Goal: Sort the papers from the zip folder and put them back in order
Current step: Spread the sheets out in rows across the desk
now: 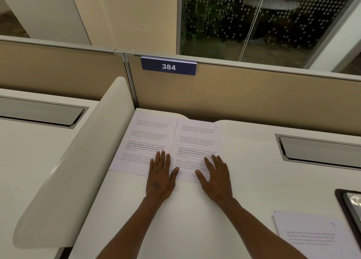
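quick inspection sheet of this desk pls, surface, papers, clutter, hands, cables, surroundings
surface: white desk with two recessed grey trays
job's things: two white printed sheets, left sheet and right sheet, side by side at the back; further printed paper stack at right edge; dark zip folder partly in view
clutter: nothing seen
grippers: left hand flat across both sheets; right hand flat on right sheet
cables: nothing seen
surroundings: beige partition with blue sign 384, glass wall, plant behind

Zip folder (349, 206) cut off rightward
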### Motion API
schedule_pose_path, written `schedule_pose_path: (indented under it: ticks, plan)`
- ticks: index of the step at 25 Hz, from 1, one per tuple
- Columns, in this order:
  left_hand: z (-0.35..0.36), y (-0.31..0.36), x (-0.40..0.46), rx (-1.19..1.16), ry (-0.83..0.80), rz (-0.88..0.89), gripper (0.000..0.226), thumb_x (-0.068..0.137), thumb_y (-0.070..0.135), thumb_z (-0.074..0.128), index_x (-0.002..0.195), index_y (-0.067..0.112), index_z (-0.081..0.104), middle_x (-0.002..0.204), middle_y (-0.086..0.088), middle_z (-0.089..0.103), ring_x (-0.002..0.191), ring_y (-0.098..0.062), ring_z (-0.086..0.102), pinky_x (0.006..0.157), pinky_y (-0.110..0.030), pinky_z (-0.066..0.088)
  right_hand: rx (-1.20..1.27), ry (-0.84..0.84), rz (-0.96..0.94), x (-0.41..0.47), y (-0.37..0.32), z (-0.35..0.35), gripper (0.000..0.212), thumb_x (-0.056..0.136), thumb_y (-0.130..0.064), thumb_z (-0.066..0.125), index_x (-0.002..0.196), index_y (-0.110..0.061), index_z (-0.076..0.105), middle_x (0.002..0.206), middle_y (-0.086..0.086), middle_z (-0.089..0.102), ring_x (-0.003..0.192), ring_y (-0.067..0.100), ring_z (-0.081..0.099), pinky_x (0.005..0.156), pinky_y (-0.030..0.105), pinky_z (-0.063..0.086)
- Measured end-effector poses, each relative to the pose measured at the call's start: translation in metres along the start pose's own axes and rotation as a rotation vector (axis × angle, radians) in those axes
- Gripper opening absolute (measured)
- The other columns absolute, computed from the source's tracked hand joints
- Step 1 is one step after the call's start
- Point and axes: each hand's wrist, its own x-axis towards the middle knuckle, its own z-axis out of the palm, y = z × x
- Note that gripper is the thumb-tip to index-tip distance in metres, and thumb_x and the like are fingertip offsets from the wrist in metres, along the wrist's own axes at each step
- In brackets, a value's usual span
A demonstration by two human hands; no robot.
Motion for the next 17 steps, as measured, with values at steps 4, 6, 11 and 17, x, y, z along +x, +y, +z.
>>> schedule_pose_path:
  ticks: [4, 6, 11, 17]
  plan:
    - [-0.005, 0.009, -0.006, -0.068, 0.087, 0.012, 0.074, 0.101, 0.061, 0.02, 0.156, 0.012, 0.024, 0.165, -0.004, 0.016, 0.154, -0.018, 0.006, 0.125, -0.042, 0.009, 0.226, 0.15, 0.118, -0.026, 0.002, -0.029, 0.059, 0.093, -0.052, 0.06, 0.141, -0.019, 0.055, 0.154, 0.003, 0.046, 0.146, 0.02, 0.034, 0.118, 0.04, 0.032]
    - [-0.008, 0.027, -0.02, -0.13, 0.127, 0.024, 0.069, 0.102, 0.056, 0.027, 0.155, 0.012, 0.029, 0.164, -0.003, 0.02, 0.154, -0.016, 0.007, 0.126, -0.039, 0.009, 0.307, 0.221, 0.194, -0.055, 0.014, -0.051, 0.053, 0.09, -0.04, 0.071, 0.138, -0.019, 0.059, 0.148, 0.002, 0.051, 0.141, 0.019, 0.042, 0.114, 0.036, 0.037]
    - [0.001, 0.111, -0.104, -0.383, 0.134, 0.052, 0.056, 0.1, 0.048, 0.044, 0.147, 0.017, 0.048, 0.159, 0.004, 0.036, 0.152, -0.012, 0.017, 0.122, -0.031, 0.02, 0.256, 0.339, 0.395, -0.148, 0.075, -0.118, 0.041, 0.084, -0.021, 0.078, 0.123, -0.017, 0.066, 0.127, 0.004, 0.065, 0.121, 0.026, 0.06, 0.101, 0.035, 0.043]
    - [0.047, 0.215, -0.215, -0.473, -0.067, 0.18, 0.036, 0.092, 0.042, 0.058, 0.125, 0.028, 0.065, 0.131, 0.017, 0.056, 0.134, -0.006, 0.042, 0.107, -0.029, 0.04, 0.125, 0.241, 0.688, -0.269, 0.158, -0.165, 0.067, 0.082, -0.018, 0.079, 0.143, -0.019, 0.05, 0.144, 0.009, 0.051, 0.135, 0.031, 0.043, 0.11, 0.047, 0.037]
